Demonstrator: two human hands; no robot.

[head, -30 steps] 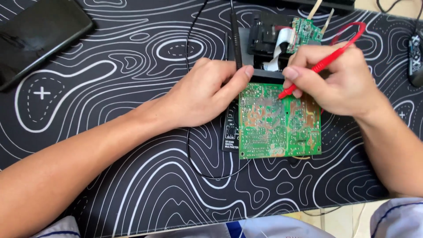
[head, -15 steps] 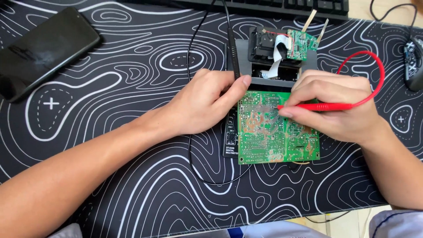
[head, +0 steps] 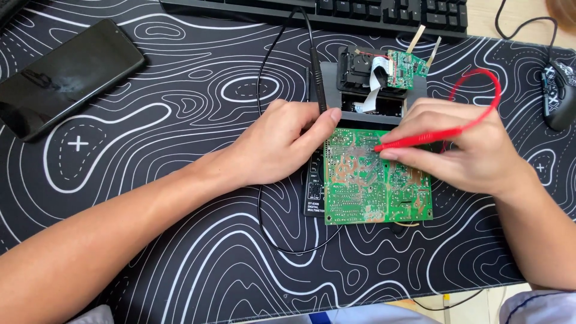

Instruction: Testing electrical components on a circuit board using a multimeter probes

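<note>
A green circuit board (head: 375, 186) lies solder side up on a black meter (head: 314, 191) on the desk mat. My left hand (head: 282, 144) rests against the board's left edge, thumb on its top-left corner, with the black probe (head: 318, 72) sticking up from between its fingers. My right hand (head: 465, 150) holds a red probe (head: 417, 141) like a pen, lying almost flat, its tip touching the board's upper middle. The red lead (head: 489, 90) loops up behind that hand.
A black device with a ribbon cable and a small green board (head: 405, 69) sits behind the main board. A dark phone (head: 63, 75) lies at far left, a keyboard (head: 372, 12) along the top, a mouse (head: 559, 90) at right. The black-and-white patterned mat (head: 180, 252) covers the desk.
My right hand has tipped the red probe from steep to nearly flat and slid its tip left across the board. The left hand has stayed on the board's edge.
</note>
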